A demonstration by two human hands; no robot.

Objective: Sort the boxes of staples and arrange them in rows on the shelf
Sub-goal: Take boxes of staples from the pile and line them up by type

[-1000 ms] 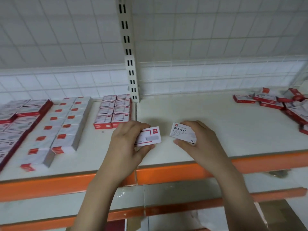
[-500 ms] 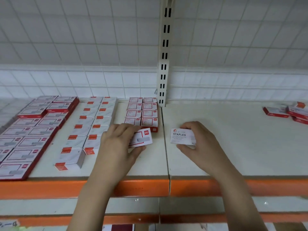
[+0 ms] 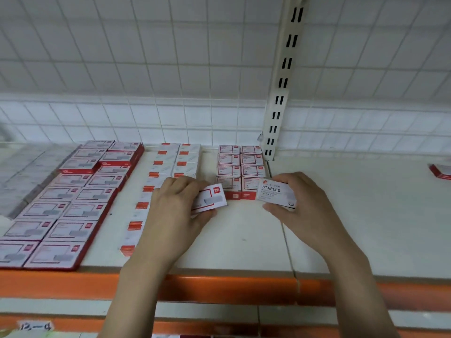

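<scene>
My left hand (image 3: 170, 215) grips a white staple box with a red frame and red logo (image 3: 211, 198) just above the shelf (image 3: 244, 250). My right hand (image 3: 300, 208) holds a white box marked STAPLES (image 3: 277, 193) in front of a short double row of small red-and-white boxes (image 3: 240, 169). Left of that runs a double row of white boxes with orange labels (image 3: 168, 164), partly hidden by my left hand. Further left lie rows of larger red-sided boxes (image 3: 80, 201).
A slotted cream upright (image 3: 280, 93) rises at the back behind the small boxes. A loose red box (image 3: 441, 172) lies at the far right edge. The shelf has an orange front rail (image 3: 219, 286), with a lower shelf beneath. White wire grid backs the shelf.
The view has swung left, so the sorted rows now fill the left half and the loose pile on the right is nearly out of frame. Both hands moved left with their boxes, toward the small-box row.
</scene>
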